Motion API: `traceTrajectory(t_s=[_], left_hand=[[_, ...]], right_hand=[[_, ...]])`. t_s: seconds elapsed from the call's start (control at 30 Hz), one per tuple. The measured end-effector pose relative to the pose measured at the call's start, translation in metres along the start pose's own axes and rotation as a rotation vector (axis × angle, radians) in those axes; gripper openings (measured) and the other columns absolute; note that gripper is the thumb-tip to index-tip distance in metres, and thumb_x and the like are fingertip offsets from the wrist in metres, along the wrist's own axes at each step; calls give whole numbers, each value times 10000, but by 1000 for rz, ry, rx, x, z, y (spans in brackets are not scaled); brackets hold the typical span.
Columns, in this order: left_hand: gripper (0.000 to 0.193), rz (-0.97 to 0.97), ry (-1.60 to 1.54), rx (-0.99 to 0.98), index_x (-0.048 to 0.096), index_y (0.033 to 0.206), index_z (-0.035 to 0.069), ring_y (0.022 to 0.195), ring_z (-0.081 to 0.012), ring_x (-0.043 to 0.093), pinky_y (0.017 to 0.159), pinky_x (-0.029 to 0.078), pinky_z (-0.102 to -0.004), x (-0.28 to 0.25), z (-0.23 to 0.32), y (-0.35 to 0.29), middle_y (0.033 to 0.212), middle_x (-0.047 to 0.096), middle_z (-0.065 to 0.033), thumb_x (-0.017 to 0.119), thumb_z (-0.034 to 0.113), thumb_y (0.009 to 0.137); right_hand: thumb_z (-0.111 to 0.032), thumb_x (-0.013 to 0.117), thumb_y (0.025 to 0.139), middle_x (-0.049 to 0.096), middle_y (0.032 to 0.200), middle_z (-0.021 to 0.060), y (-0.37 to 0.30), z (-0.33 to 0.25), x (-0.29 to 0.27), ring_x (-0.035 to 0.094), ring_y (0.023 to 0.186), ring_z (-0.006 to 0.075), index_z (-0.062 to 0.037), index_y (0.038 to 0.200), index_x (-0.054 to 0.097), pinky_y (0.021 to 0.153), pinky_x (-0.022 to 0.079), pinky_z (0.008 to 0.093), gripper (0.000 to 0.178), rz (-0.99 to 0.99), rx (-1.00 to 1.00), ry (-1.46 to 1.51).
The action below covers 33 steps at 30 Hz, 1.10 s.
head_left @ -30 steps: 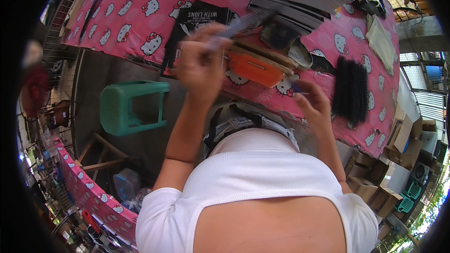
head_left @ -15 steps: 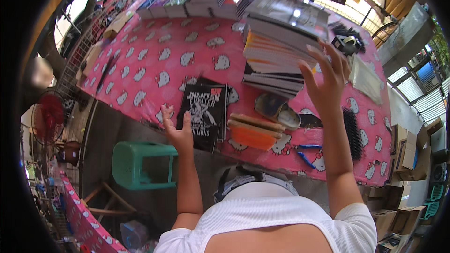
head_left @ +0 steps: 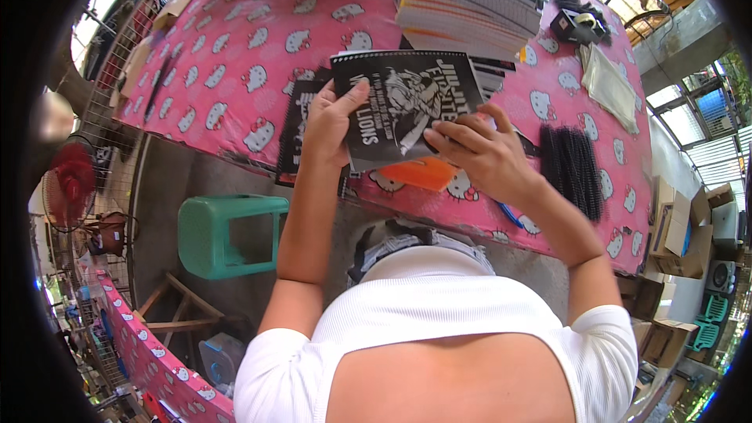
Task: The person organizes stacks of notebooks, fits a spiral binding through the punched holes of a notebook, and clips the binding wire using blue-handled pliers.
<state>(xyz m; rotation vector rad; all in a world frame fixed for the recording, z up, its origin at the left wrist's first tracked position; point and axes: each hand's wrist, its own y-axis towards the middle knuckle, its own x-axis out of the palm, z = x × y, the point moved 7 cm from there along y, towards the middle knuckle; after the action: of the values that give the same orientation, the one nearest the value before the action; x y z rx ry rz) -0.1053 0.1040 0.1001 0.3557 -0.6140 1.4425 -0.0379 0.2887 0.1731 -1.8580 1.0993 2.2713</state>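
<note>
A black-covered book (head_left: 399,106) with a row of binding holes or coil along its far edge is held up over the table, turned sideways, its cover showing a pale drawn figure and lettering. My left hand (head_left: 333,121) grips its left edge, thumb on top of the cover. My right hand (head_left: 482,145) has its fingers closed at the lower right corner. Beneath and left of it, another dark book (head_left: 291,133) lies on the table, partly covered by my left hand. An orange stack (head_left: 419,174) shows just below the held book.
A tall stack of books (head_left: 470,12) stands behind my hands on the pink patterned tablecloth (head_left: 254,78). To the right lie black plastic coils (head_left: 572,172), clear plastic sheets (head_left: 611,90), a tape dispenser (head_left: 581,27) and blue-handled pliers (head_left: 511,215). A green stool (head_left: 227,231) stands front left.
My right hand has come from the tall stack down to the book's right side. Both hands, apart and empty before, now hold a black book raised and turned. The view has shifted.
</note>
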Motion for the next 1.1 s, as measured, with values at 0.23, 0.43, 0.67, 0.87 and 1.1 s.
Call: traceTrajectory(t_s=[0.23, 0.43, 0.67, 0.87, 1.1], left_hand=[[302, -343, 504, 405, 567, 1121, -12, 899, -77, 562, 807, 445, -228, 55, 21, -25, 993, 635, -22, 650, 15, 832], [348, -280, 733, 569, 574, 1101, 3, 1001, -139, 560, 859, 447, -277, 54, 26, -23, 1057, 615, -61, 676, -41, 771], [785, 128, 434, 496, 345, 1357, 57, 1228, -190, 418, 1033, 341, -309, -32, -51, -24, 1320, 417, -77, 740, -51, 688], [882, 127, 426, 261, 284, 1372, -2, 1263, -233, 360, 1035, 324, -313, -17, -75, -27, 1351, 339, -127, 793, 12, 651], [800, 119, 1294, 944, 315, 1395, 74, 1365, -308, 218, 1079, 134, -526, 75, -20, -63, 1463, 221, -200, 735, 243, 735]], right_hand=[[3, 705, 739, 602, 1115, 107, -125, 62, 45, 575, 974, 188, 14, 1032, 616, 851, 445, 324, 306, 582, 927, 1021], [32, 664, 781, 671, 862, 55, -152, 37, 75, 627, 834, 188, -12, 981, 627, 771, 492, 327, 208, 431, 1020, 608], [-29, 719, 722, 546, 1049, 154, -158, 21, 118, 570, 896, 261, -24, 1333, 376, 782, 473, 347, 701, 326, 950, 624], [-60, 749, 700, 556, 1188, 209, -137, 11, 72, 583, 1048, 281, 18, 1346, 372, 883, 470, 332, 752, 257, 858, 624], [-260, 687, 771, 661, 844, 137, -229, 175, 31, 643, 733, 304, -12, 933, 658, 705, 505, 400, 298, -46, 1198, -395]])
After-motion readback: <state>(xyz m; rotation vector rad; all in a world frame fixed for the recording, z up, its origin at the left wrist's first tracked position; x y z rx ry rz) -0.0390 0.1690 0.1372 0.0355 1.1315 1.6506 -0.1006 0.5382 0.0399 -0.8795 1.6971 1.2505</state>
